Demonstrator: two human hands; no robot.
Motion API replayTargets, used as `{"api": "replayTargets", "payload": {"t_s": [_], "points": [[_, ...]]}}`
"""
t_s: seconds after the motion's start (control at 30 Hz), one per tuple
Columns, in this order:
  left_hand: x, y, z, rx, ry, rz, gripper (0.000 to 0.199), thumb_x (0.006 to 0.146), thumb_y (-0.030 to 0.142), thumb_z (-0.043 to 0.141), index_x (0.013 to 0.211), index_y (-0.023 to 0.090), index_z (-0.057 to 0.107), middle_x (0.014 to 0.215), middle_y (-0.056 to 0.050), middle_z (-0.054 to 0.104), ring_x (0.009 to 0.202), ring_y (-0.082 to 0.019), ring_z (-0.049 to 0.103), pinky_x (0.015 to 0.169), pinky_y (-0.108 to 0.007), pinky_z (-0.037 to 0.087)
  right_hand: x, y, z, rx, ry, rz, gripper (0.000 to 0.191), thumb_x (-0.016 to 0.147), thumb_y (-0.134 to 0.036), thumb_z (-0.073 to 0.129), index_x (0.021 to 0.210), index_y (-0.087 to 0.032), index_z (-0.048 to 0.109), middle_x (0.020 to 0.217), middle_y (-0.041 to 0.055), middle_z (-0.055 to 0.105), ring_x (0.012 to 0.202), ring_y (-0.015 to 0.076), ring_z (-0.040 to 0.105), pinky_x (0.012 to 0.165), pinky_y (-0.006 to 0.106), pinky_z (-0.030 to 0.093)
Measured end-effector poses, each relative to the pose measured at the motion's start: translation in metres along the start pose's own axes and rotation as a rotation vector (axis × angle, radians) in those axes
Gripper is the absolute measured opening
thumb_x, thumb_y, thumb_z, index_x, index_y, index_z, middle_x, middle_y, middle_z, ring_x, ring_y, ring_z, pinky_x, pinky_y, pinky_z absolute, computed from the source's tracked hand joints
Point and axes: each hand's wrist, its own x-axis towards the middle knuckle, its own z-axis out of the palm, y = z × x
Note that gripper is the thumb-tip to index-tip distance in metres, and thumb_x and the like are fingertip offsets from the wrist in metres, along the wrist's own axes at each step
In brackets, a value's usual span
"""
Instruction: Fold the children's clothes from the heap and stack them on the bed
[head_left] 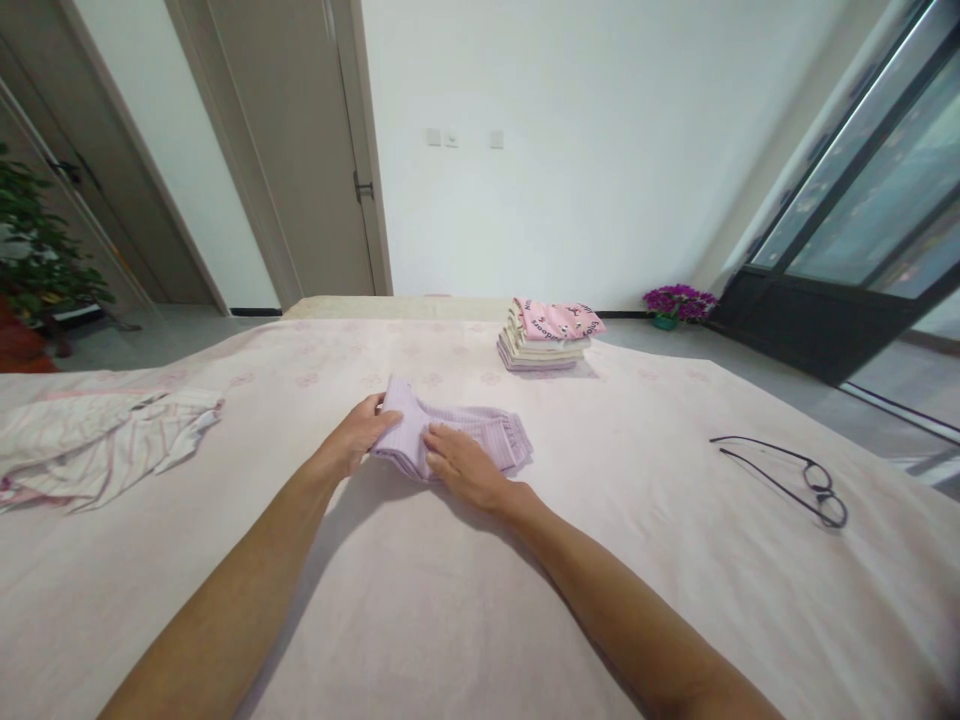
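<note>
A lilac striped garment (480,425), folded into layers with a gathered elastic edge at its right end, lies on the pink cloth-covered table (420,600). My left hand (364,435) grips its left end, thumb on top and fingers behind, and that end is lifted into a raised fold. Pressed flat on the middle of the garment is my right hand (461,462), its fingers stretched out toward the fold. What kind of garment it is cannot be made out for certain.
A stack of folded clothes (547,340), a pink printed one on top, stands at the far side. Striped clothing (105,445) lies crumpled at the left. Eyeglasses (817,480) rest at the right. Beyond are a door (292,140) and purple flowers (679,300).
</note>
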Motion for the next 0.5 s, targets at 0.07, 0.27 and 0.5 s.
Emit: {"api": "replayTargets", "payload": {"t_s": [0.07,0.27,0.5], "points": [[0.001,0.016,0.017,0.046,0.017,0.018,0.058,0.073,0.027,0.064,0.127,0.008,0.053,0.106,-0.012,0.068,0.082,-0.019,0.065,0.065,-0.026,0.050,0.005,-0.001,-0.014,0.404,0.098,0.146,0.058,0.098,-0.059,0.030,0.139,-0.023,0.050,0.146,0.0118,0.048,0.133,0.0237,0.046,0.109,0.046,0.038],[0.004,0.037,0.077,0.053,-0.126,0.013,0.062,0.084,0.031,0.061,0.141,0.013,0.042,0.093,-0.008,0.067,0.066,-0.015,0.063,0.058,-0.024,0.050,0.008,-0.010,-0.059,1.153,0.060,0.415,0.068,0.087,-0.073,0.042,0.129,-0.019,0.052,0.106,0.0115,0.068,0.082,0.0196,0.067,0.070,0.034,0.055],[0.006,0.021,0.098,-0.031,-0.165,0.033,0.050,0.090,0.032,0.051,0.136,0.014,0.048,0.096,-0.010,0.068,0.069,-0.014,0.066,0.066,-0.029,0.056,-0.008,0.008,-0.068,0.928,0.163,0.479,0.036,0.068,-0.032,0.072,0.098,-0.016,0.060,0.072,-0.0005,0.063,0.058,0.0129,0.055,0.050,0.021,0.040]]}}
